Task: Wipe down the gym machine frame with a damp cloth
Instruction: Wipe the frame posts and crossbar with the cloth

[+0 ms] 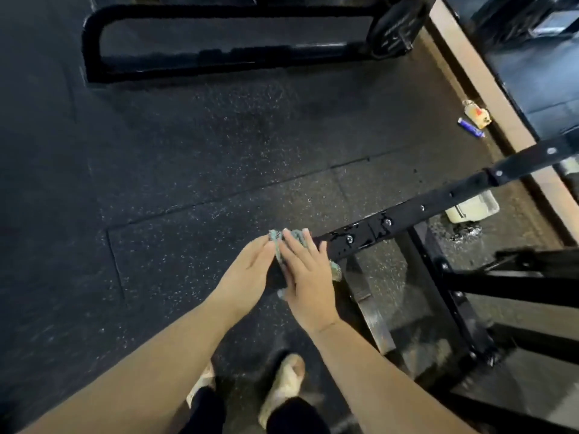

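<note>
A black steel beam of the gym machine frame point(407, 211) runs from the right edge down toward the middle, wet with water drops near its bolts. At its near end lies a blue-green cloth point(275, 238), mostly covered. My right hand point(304, 277) presses flat on the cloth over the beam's end, fingers straight. To its left, my left hand point(250, 270) touches the cloth's left edge with straight fingers, palm turned toward the right hand.
Speckled black rubber floor point(188, 167) spreads to the left and ahead. Another black frame loop point(94, 42) stands at the back. A white tub point(473, 209) sits behind the beam; a blue tube point(470, 127) and a small bottle point(477, 114) lie by the wooden border. More frame bars cross at right.
</note>
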Tool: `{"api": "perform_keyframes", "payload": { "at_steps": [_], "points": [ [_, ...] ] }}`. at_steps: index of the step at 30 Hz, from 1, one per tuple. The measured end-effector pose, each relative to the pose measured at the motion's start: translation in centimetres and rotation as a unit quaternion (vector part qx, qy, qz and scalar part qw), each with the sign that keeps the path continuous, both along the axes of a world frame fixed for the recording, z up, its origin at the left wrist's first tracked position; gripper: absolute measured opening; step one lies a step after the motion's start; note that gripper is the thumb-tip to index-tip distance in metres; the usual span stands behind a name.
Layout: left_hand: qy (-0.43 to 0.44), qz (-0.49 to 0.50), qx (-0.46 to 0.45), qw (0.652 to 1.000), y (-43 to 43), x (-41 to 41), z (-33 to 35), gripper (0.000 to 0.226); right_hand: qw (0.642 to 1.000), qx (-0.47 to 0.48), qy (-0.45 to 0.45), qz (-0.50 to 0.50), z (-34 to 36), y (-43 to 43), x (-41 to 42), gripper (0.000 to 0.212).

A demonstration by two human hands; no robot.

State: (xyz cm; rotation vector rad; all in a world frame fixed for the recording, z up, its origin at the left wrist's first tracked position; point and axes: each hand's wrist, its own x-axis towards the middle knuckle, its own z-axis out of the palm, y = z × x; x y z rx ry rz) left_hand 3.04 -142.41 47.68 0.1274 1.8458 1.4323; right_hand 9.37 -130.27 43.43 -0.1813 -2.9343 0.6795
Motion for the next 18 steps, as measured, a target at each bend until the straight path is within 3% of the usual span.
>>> {"api": "perform_keyframes", "payload": {
  "at_steps": [3,5,8,11,14,18],
  "points": [
    [-0.028,-0.076,-0.108,0.991,0.2,-1.2,0.7,0.039,0.997,0.065,0.011,0.045,-0.7,3.3,0.0,0.054],
    [-0.059,-0.129,-0.145,0.979,0.2,-1.9,1.3,0.042,0.996,0.072,-0.003,-0.054,-0.4,6.6,-0.2,0.061],
    [-0.066,-0.16,-0.176,0.969,1.0,-2.5,2.2,0.046,0.98,-0.008,-0.039,-0.196,0.3,7.4,-0.7,0.047],
    [-0.046,-0.179,-0.228,0.956,2.8,-3.1,3.0,0.049,0.989,-0.067,-0.028,-0.126,0.4,3.6,0.7,0.044],
    [-0.011,-0.241,-0.269,0.932,3.9,-4.3,3.6,0.048,0.998,-0.047,-0.017,-0.034,0.0,3.8,2.1,0.039],
    [-0.016,-0.386,-0.26,0.885,3.5,-6.2,2.9,0.041,0.981,-0.074,-0.022,-0.176,-0.3,5.2,1.1,0.046]
  ]
}}
